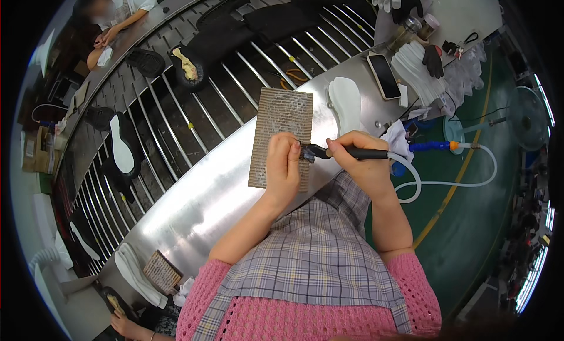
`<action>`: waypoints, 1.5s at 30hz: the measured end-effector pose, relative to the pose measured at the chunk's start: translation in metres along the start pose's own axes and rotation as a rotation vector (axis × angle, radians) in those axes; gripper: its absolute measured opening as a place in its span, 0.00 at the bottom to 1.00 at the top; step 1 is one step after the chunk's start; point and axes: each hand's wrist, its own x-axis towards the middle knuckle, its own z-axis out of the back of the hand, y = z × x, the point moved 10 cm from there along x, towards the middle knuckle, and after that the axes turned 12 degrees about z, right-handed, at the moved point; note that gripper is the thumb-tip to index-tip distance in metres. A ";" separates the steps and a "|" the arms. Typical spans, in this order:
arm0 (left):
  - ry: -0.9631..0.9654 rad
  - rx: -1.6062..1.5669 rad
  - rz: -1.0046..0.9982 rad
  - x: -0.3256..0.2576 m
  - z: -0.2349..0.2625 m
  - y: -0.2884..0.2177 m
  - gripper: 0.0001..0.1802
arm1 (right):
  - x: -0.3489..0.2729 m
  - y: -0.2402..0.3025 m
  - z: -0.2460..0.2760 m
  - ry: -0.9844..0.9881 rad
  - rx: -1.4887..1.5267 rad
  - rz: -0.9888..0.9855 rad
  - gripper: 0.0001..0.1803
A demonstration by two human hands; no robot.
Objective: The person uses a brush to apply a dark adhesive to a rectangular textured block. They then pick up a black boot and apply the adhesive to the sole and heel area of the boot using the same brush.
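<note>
My right hand grips a black pen-like hand tool with a white hose running from its rear end. The tool points left, its dark tip reaching my left hand. The left fingers are curled and pinched right at that tip; whether they hold the tip itself or a small dark piece is hidden. Under my left hand lies a ribbed brown cardboard sheet, smeared with whitish residue, on the metal ledge. A white insole rests just beyond my right hand.
Beyond the ledge runs a roller conveyor carrying dark shoe parts and another white insole. A phone and stacked white insoles lie to the right. A fan stands at far right. Co-workers' hands show at upper left and lower left.
</note>
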 end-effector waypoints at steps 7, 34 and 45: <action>0.024 0.010 -0.010 0.001 -0.003 0.001 0.09 | -0.001 0.034 -0.010 0.065 -0.134 0.330 0.05; -0.026 -0.214 0.327 0.014 -0.008 0.066 0.14 | -0.011 0.059 -0.011 0.061 -0.236 0.616 0.10; -0.082 -0.259 0.337 0.015 -0.005 0.069 0.14 | -0.025 0.058 -0.024 0.101 -0.283 0.683 0.12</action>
